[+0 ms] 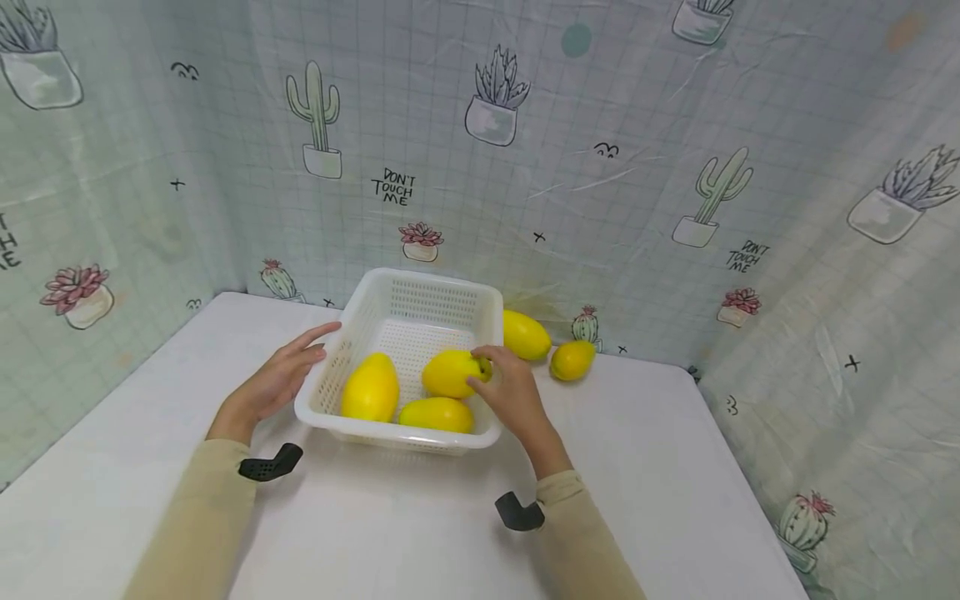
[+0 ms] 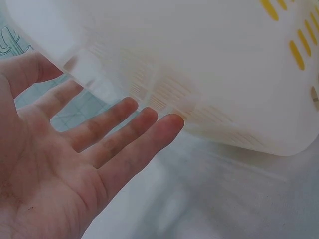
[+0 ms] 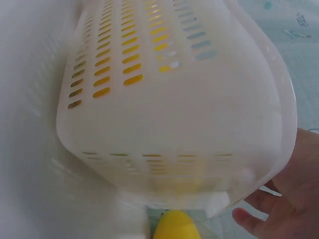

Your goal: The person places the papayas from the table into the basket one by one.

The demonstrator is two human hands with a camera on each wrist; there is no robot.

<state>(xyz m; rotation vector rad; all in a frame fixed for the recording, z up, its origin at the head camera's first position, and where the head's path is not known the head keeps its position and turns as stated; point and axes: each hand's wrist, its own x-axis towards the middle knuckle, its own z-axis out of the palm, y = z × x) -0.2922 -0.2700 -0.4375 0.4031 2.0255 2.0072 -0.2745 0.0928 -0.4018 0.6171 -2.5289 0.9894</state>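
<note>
A white plastic basket (image 1: 397,430) with slotted walls stands on the table, holding several yellow fruits. My right hand (image 1: 517,392) reaches over its right rim and pinches the stem end of a plump yellow fruit (image 1: 447,372) between thumb and fingers. In the right wrist view, the basket wall hides that fruit and part of my right hand (image 3: 289,199). A large mango-shaped fruit (image 1: 371,388) lies at the basket's left, and another yellow fruit (image 1: 437,414) lies along its front. My left hand (image 2: 84,149), fingers extended, has its fingertips right at the basket's left outer side.
Outside the basket, a yellow fruit (image 1: 527,335) and a smaller lemon-like one (image 1: 573,361) lie at the back right. The white table (image 1: 637,467) ends at a hanging cloth (image 1: 600,208) printed with cacti, which also runs along both sides.
</note>
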